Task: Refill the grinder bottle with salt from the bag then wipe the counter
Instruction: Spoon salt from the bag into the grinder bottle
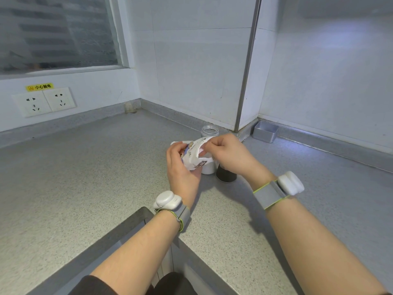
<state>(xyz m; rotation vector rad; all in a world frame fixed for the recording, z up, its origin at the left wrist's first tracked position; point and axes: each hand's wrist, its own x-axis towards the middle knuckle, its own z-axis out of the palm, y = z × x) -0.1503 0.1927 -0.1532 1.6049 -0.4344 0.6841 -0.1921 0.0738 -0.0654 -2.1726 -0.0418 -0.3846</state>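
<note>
So both my hands are on the salt bag (194, 155), held up just above the worktop (85, 177). My left hand (182, 167) is wrapped round its lower part and my right hand (228, 155) pinches the top edge. Can't tell how much is in the bag, it's all crumpled. Right behind it stands the clear grinder bottle (209, 131), mouth open, with white salt showing at the bottom. A dark cap (226, 175) sits just beside the bottle. Over in the corner by the wall there's a little metal tin (265, 133), can't see what's inside.
</note>
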